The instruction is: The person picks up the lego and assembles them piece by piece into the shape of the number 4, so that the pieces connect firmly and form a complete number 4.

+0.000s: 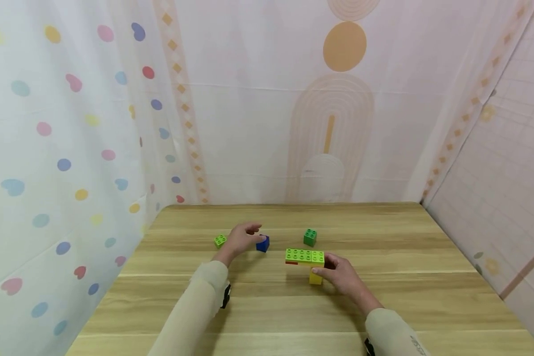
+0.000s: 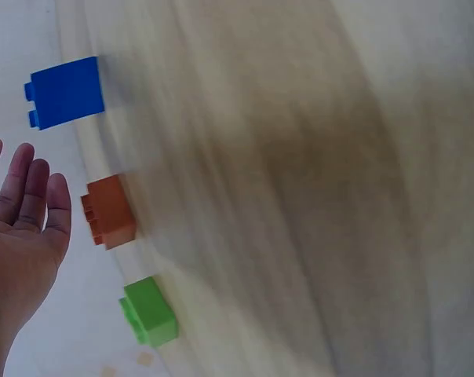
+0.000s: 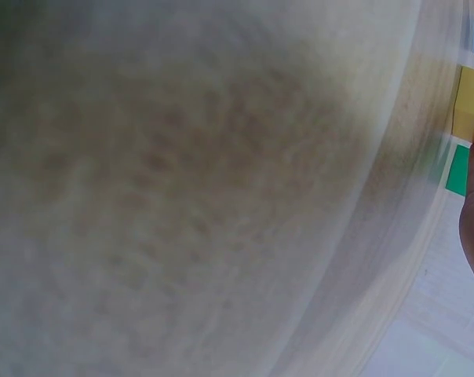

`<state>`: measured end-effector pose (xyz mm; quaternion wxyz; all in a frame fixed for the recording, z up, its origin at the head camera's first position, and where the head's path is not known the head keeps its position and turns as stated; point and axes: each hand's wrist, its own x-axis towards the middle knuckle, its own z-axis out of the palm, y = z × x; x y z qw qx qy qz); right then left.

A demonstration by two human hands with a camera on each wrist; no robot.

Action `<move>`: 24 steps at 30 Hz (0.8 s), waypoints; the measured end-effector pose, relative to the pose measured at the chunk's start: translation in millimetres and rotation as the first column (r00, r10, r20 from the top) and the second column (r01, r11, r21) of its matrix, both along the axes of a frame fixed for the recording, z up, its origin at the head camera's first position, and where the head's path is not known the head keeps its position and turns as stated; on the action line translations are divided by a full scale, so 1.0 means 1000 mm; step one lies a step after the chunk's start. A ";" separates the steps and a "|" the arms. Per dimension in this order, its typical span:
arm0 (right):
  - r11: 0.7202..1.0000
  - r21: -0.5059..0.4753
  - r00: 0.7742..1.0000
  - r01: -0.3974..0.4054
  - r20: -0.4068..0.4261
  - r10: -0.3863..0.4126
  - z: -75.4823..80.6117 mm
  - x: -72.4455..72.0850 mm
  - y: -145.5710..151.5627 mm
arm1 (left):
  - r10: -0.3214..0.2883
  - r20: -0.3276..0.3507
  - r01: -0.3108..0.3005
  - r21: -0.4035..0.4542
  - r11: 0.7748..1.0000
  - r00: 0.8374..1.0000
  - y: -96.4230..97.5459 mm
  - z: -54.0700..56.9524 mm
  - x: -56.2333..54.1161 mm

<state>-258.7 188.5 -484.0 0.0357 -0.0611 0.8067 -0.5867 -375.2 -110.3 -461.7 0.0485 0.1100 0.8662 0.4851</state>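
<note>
My right hand (image 1: 344,277) grips the yellow brick (image 1: 315,280) that forms the leg of a built piece, thumb on the near side. Lime-green bricks (image 1: 299,255) top this piece and stick out leftward, with a bit of red brick (image 1: 291,263) under the left end. My left hand (image 1: 240,241) hovers beside a blue brick (image 1: 262,245), fingers spread loosely and nothing held; its fingertips overlap the brick in the head view. In the left wrist view the fingers lie below the blue brick (image 2: 67,94), near an orange brick (image 2: 111,212) that the hand hides from the head view.
A single lime-green brick (image 1: 220,241) sits left of my left hand. Beyond the built piece stands a dark green brick (image 1: 310,237). All lie on a wooden table (image 1: 276,316), with patterned curtains (image 1: 249,123) behind it and on both sides.
</note>
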 end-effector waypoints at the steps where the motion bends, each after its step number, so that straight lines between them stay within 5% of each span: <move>1: 1.000 -0.004 1.000 -0.004 -0.002 0.004 0.000 0.000 0.000 | 0.001 0.010 -0.001 0.000 1.000 1.000 -0.001 -0.002 -0.001; 11: 0.999 -0.023 1.000 -0.025 0.001 0.025 0.000 -0.001 0.001 | -0.046 0.012 0.046 -0.080 0.996 0.999 -0.003 -0.017 -0.007; 24: 0.999 -0.026 1.000 -0.020 -0.013 0.019 -0.003 -0.001 0.001 | -0.059 0.033 0.063 -0.151 0.986 0.998 0.001 -0.019 -0.005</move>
